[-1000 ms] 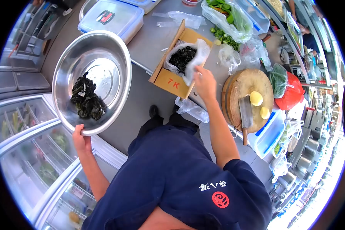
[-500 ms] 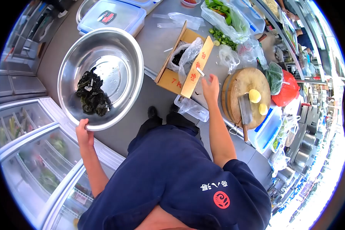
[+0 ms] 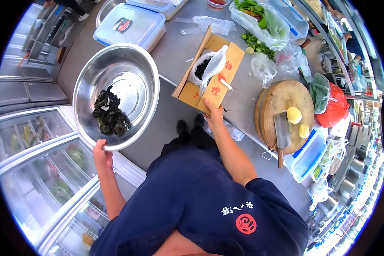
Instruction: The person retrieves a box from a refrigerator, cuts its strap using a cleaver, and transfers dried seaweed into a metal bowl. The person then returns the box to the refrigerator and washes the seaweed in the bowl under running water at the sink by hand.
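Note:
My left hand (image 3: 102, 155) grips the near rim of a wide steel bowl (image 3: 138, 115), which is held out on the left. Dark, wet, crinkled leafy food, perhaps seaweed or black fungus, (image 3: 110, 113) lies in the bowl. My right hand (image 3: 214, 113) is closed on the near corner of an open cardboard box (image 3: 231, 57) with red characters on its flap; some fingers are hidden behind the flap. Inside the box sits an open white plastic bag (image 3: 217, 62) with dark pieces (image 3: 201, 69) in it. The box is at the edge of the steel counter (image 3: 170, 55).
Right of the box, a round chopping block (image 3: 269, 96) carries a cleaver (image 3: 281, 130) and two peeled yellow pieces (image 3: 294, 114). Behind are lidded containers (image 3: 132, 25), cut greens (image 3: 258, 45) and bags. A glass-topped refrigerator (image 3: 42, 158) stands on the left.
My right hand has moved left from beside the box and taken hold of its near flap corner. The bag in the box now gapes wider. My left hand keeps the bowl.

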Motion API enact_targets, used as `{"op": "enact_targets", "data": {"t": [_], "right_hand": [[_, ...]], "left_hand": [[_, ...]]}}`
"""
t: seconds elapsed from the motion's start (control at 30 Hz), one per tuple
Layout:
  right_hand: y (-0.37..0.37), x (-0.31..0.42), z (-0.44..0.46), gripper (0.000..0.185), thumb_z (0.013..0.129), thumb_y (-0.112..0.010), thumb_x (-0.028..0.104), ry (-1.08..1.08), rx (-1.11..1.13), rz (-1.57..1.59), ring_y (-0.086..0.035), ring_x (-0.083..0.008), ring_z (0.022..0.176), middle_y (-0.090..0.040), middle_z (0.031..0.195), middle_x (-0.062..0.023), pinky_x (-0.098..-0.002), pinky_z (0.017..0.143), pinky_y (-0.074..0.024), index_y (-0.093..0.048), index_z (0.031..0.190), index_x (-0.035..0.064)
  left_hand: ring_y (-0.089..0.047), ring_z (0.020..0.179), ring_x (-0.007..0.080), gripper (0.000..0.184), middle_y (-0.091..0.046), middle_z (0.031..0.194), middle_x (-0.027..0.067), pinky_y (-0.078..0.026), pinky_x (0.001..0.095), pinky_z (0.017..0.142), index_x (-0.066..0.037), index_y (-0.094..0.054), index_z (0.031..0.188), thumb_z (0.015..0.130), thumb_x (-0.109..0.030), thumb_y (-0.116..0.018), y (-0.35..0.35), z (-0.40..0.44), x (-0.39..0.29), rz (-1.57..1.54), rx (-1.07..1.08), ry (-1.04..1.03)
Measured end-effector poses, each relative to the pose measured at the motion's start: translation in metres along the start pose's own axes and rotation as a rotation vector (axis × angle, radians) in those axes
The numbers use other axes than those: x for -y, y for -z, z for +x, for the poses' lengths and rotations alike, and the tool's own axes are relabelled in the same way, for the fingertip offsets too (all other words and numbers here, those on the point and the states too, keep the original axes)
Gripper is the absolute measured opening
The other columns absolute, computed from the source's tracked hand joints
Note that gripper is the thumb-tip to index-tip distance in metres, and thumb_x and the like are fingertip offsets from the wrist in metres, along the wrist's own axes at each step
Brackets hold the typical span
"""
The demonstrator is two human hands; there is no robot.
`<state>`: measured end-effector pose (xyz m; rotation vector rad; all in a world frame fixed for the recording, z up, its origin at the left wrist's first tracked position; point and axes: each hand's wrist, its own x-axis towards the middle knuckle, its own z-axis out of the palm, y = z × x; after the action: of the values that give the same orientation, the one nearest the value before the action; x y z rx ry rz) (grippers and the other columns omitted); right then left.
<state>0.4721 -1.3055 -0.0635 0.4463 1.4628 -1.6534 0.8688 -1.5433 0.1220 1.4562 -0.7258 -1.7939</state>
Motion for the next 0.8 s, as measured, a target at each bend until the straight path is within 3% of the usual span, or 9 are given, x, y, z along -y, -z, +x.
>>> {"op": "enact_targets", "data": {"t": [0.1,0.17,0.27,0.3,0.43,0.5,0.7,0.8], "right_hand": [[0.019,0.004,0.003,0.090,0.075,-0.087,0.037,-0.007,0.056,0.076,-0.044,-0.0329,0.133,-0.047,0.145,-0.0115,-0.0590,0.105,-0.0353,-0.037,0.146,0.0132],[0.045,0.035,-0.007,0.074,0.080,-0.082,0.035,-0.153,0.198,0.019,-0.049,-0.0283,0.130,-0.054,0.138,-0.0107,-0.0531,0.105,-0.0376,-0.047,0.141,0.0128],[0.080,0.064,-0.020,0.062,0.084,-0.076,0.032,-0.126,0.268,0.072,-0.053,-0.0255,0.127,-0.060,0.132,-0.0102,-0.0490,0.106,-0.0389,-0.054,0.137,0.0096],[0.080,0.070,-0.025,0.063,0.085,-0.075,0.029,-0.057,0.283,0.134,-0.057,-0.0268,0.123,-0.062,0.130,-0.0113,-0.0462,0.105,-0.0420,-0.053,0.139,0.0049],[0.097,0.085,-0.027,0.063,0.089,-0.070,0.028,-0.030,0.315,0.012,-0.057,-0.0313,0.125,-0.059,0.137,-0.0137,-0.0491,0.106,-0.0443,-0.049,0.142,0.0021],[0.101,0.094,-0.031,0.062,0.086,-0.073,0.024,-0.016,0.352,0.112,-0.063,-0.0296,0.115,-0.063,0.129,-0.0140,-0.0465,0.098,-0.0499,-0.051,0.139,0.0012],[0.109,0.122,-0.081,0.065,0.085,-0.072,0.018,0.093,0.379,0.097,-0.063,-0.0296,0.118,-0.062,0.131,-0.0144,-0.0442,0.100,-0.0525,-0.047,0.141,-0.0021],[0.113,0.132,-0.111,0.067,0.083,-0.070,0.011,0.177,0.354,0.058,-0.063,-0.0289,0.119,-0.061,0.132,-0.0146,-0.0431,0.100,-0.0528,-0.044,0.143,-0.0028]], "left_hand": [[-0.066,0.081,0.0188,0.006,-0.066,0.085,0.0071,-0.054,0.0336,0.078,0.001,-0.064,0.085,0.086,-0.004,-0.061,-0.015,-0.010,0.003,0.025,-0.012,-0.033],[-0.066,0.081,0.0188,0.006,-0.066,0.085,0.0073,-0.054,0.0334,0.078,0.001,-0.064,0.085,0.086,-0.005,-0.062,-0.022,-0.014,0.003,0.053,-0.033,-0.032],[-0.066,0.081,0.0188,0.006,-0.066,0.086,0.0075,-0.054,0.0331,0.077,0.001,-0.064,0.085,0.085,-0.005,-0.062,-0.034,-0.020,0.006,0.067,-0.022,-0.033],[-0.066,0.081,0.0188,0.007,-0.066,0.086,0.0076,-0.054,0.0331,0.078,0.001,-0.064,0.086,0.085,-0.005,-0.062,-0.042,-0.023,0.007,0.081,-0.040,-0.035],[-0.066,0.083,0.0192,0.014,-0.067,0.089,0.0079,-0.054,0.0332,0.078,0.003,-0.064,0.095,0.085,-0.006,-0.062,-0.044,-0.024,0.019,0.099,-0.055,-0.027],[-0.066,0.083,0.0196,0.015,-0.067,0.089,0.0079,-0.054,0.0341,0.078,0.003,-0.064,0.096,0.085,-0.007,-0.061,-0.050,-0.032,0.020,0.096,-0.052,-0.024],[-0.060,0.075,0.0149,0.008,-0.060,0.080,0.0025,-0.049,0.0309,0.070,-0.005,-0.061,0.081,0.088,-0.010,-0.063,-0.056,-0.058,0.019,-0.007,-0.100,-0.087],[-0.058,0.072,0.0137,0.011,-0.060,0.078,0.0025,-0.047,0.0325,0.070,-0.004,-0.062,0.076,0.088,-0.006,-0.062,-0.043,-0.053,0.015,-0.048,-0.142,-0.102]]}}
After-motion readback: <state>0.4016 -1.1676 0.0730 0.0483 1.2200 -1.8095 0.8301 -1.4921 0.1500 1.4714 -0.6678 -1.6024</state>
